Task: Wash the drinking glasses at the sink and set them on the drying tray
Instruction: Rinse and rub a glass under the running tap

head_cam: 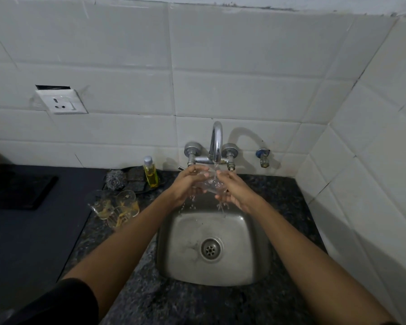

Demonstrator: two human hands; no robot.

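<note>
White tiled walls back a dark speckled counter with a steel sink [211, 275] set in it. Both arms reach forward, bare; left hand [188, 184] and right hand [232, 188] cup a clear glass [212, 184] between them over the sink's far edge, under the running tap [216, 141], fingers curled round its sides. Water drips off below. Three more glasses [117, 207] stand left of the sink, near a scrubber [114, 180] and yellow soap bottle [150, 172]. No legible writing.
</note>
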